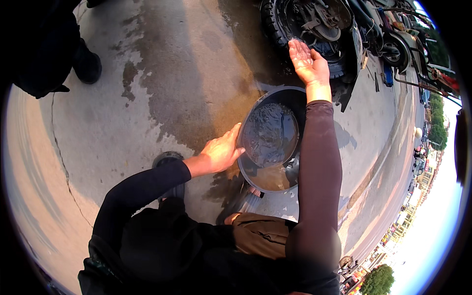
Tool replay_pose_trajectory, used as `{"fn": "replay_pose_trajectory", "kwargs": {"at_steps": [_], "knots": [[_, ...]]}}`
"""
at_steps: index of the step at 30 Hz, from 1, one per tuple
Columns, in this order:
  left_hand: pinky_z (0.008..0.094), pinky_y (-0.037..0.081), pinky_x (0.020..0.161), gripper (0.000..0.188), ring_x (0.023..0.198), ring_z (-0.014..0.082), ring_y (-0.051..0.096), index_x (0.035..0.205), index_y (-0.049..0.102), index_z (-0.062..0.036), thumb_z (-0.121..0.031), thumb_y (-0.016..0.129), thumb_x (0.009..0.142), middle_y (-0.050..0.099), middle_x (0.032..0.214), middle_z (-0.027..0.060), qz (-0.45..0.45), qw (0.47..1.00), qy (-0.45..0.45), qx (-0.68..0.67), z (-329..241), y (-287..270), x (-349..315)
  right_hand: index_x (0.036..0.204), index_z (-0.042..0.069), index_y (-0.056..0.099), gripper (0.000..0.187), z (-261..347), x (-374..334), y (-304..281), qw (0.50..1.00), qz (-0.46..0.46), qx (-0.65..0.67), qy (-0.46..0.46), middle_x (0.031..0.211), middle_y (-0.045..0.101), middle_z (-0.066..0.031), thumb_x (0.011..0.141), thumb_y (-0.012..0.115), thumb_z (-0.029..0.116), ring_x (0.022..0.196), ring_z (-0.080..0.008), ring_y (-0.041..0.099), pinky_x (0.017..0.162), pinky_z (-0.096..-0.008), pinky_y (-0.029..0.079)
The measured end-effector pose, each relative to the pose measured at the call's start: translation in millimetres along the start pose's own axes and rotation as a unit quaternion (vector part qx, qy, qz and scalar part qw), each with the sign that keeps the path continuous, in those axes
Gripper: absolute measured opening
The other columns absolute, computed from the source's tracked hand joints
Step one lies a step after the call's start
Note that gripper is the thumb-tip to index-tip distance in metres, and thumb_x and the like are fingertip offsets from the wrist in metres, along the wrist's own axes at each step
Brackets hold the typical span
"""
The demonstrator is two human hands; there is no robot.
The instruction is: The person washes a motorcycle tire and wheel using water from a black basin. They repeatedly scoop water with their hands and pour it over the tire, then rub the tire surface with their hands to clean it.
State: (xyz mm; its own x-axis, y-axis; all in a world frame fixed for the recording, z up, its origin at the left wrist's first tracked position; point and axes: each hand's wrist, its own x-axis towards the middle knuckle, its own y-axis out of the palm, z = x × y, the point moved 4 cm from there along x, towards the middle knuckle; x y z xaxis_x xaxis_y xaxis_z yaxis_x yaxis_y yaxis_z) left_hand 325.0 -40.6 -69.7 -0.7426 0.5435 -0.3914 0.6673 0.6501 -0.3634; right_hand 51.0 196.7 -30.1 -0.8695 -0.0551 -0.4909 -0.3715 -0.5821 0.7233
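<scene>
A round dark basin (290, 98) with murky water (269, 135) in it is in front of me. My left hand (220, 151) grips its left rim, with the thumb over the edge and the fingers along the side. Beyond the basin, my right hand (309, 64) is raised beside a motorbike wheel (273, 24). Its palm is turned up and looks wet, with the fingers stretched out and holding nothing. The wheel has a black knobby tyre, and its hub and spring parts show. My right forearm covers part of the basin's right side.
Wet patches (162, 73) darken the concrete floor. At the upper left stands another person in dark clothes, one black shoe (87, 63) showing. More motorbikes (396, 49) are parked at the upper right. My own shoe (168, 158) is left of the basin.
</scene>
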Motion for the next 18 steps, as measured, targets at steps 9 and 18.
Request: {"fn": "replay_pose_trajectory", "kwargs": {"at_steps": [9,18], "knots": [[0.0523,0.046,0.1,0.074,0.117,0.0464,0.056,0.152,0.013,0.0002,-0.027,0.053,0.097,0.048,0.136,0.0311,-0.029,0.999,-0.006,-0.023,11.4,8.0,-0.8,0.135,0.007,0.058,0.041,25.9,-44.3,5.2,0.576,-0.024,-0.78,-0.243,0.134,0.061,-0.0143,0.099,0.053,0.024,0.125,-0.0256,0.056,0.107,-0.0343,0.039],[0.0518,0.046,0.1,0.07,0.117,0.0438,0.056,0.153,0.015,-0.0042,-0.027,0.053,0.098,0.049,0.137,0.0273,-0.012,0.998,-0.025,-0.054,9.7,0.8,-6.2,0.149,0.004,0.039,0.062,-6.8,-61.0,-24.0,0.276,0.066,-0.881,-0.379,0.155,0.039,-0.0157,0.089,0.056,0.007,0.145,-0.0379,0.031,0.12,-0.0414,0.025]]}}
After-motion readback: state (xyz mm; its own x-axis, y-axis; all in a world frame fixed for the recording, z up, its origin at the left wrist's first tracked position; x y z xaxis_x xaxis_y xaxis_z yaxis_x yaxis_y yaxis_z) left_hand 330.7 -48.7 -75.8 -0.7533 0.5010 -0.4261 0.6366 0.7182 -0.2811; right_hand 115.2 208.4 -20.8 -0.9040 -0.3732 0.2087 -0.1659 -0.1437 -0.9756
